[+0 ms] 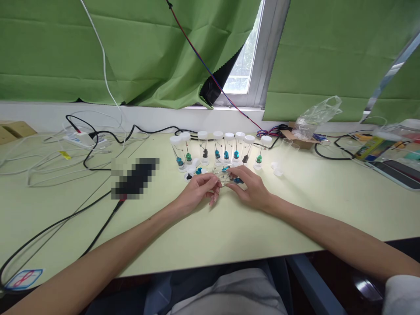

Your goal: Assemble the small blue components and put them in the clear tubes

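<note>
Green curtains (138, 52) hang behind a table (197, 240) holding capped tubes (228, 146)

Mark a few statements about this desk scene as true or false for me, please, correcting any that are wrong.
1. White-capped clear tubes stand beyond the left hand and right hand. True.
2. The right hand hangs below the desk. False: it is above it, at a small blue part.
3. A clear plastic bag shows right of both hands. True.
4. The curtain is red. False: it is green.
5. Every capped tube contains a blue piece. False: one contains a green piece.
</note>
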Demonstrator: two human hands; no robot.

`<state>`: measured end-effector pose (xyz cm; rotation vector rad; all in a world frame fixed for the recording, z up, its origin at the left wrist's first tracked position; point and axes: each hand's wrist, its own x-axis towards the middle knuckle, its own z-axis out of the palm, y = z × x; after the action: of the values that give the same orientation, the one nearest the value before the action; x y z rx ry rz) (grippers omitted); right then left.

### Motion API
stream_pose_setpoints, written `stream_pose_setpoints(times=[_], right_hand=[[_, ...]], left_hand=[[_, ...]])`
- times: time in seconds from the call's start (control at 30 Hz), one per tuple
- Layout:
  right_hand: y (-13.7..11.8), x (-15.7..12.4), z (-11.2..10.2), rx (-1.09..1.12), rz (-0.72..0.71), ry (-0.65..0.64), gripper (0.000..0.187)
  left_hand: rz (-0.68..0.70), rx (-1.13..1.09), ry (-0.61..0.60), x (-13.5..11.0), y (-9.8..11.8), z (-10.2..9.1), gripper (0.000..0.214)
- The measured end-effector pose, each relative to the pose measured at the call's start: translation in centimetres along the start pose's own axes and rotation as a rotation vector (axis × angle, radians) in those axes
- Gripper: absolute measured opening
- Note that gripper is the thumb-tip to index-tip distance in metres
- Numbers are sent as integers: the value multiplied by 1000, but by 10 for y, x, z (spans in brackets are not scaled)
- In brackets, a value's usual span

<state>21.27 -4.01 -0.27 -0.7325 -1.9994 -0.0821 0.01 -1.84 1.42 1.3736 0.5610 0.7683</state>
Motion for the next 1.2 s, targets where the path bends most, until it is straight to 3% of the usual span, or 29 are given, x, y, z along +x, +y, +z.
stream_pose_setpoints(times=[0.93,1.2], right_hand=[[-2,0,4,-31,-55,-31,36],[-3,1,3,-11,-13,-18,34]], left_hand=[[-13,61,-7,-1,5,5,37],[12,93,-3,-2,8,2,37]])
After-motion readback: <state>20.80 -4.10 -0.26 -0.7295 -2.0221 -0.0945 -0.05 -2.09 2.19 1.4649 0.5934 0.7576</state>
